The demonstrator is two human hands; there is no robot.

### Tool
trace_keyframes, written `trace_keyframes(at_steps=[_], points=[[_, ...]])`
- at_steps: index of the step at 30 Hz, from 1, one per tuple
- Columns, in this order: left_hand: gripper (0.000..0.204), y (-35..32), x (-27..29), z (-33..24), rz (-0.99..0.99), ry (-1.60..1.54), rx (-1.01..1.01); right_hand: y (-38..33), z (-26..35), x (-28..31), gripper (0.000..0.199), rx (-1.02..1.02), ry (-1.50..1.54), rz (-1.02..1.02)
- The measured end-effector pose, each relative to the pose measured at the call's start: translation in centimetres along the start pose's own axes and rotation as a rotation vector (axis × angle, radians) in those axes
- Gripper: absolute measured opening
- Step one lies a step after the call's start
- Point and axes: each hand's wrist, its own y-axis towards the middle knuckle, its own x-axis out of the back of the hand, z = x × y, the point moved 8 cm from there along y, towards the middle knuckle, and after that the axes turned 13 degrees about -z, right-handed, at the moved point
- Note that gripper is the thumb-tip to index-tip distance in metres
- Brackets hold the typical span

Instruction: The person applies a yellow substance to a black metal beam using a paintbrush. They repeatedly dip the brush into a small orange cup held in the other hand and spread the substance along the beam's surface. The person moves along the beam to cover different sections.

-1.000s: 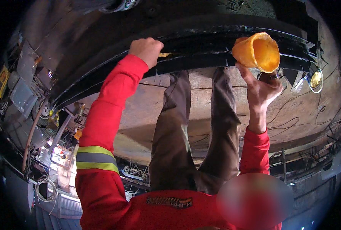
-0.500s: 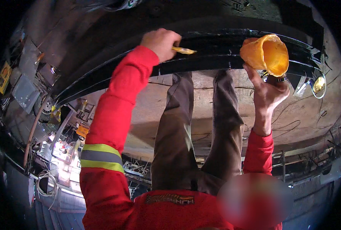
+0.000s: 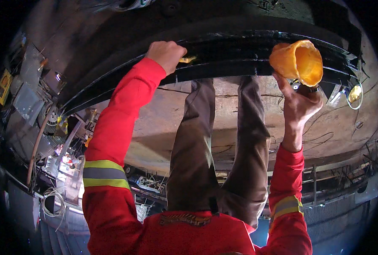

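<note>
My left hand [image 3: 165,56] is closed in a fist around a thin yellow-handled paintbrush [image 3: 187,59]. Its tip points right, over a long black beam [image 3: 231,55] with a glossy surface; whether it touches the beam I cannot tell. On the right, my right hand [image 3: 300,102] grips an orange plastic container [image 3: 284,62] from below, thumb on its near side. The container is tilted, its wide uneven mouth facing right. The fingers behind it are mostly hidden.
The beam curves across the view in front of my legs [image 3: 193,136]. Cables lie on the concrete floor [image 3: 227,110]. At the left are metal sheets [image 3: 27,102], a brown pole [image 3: 40,146] and a coiled white cable [image 3: 53,204]. A pale loop [image 3: 355,97] hangs at the right.
My left hand has moved left along the beam with the paintbrush, less of which now shows. My right hand and the container have shifted only slightly.
</note>
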Motion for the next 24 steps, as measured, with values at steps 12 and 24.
trace_keyframes(at_steps=[12, 24], points=[[0.015, 1.9, 3.5, -4.8, -0.168, -0.228, -0.123, -0.2, 0.1, 0.5, 0.046, -0.023, -0.017, 0.093], [0.015, -6.4, 1.2, -4.3, -0.282, -0.255, 0.311, -0.3, -1.4, 3.3, 0.03, -0.122, -0.105, -0.012]])
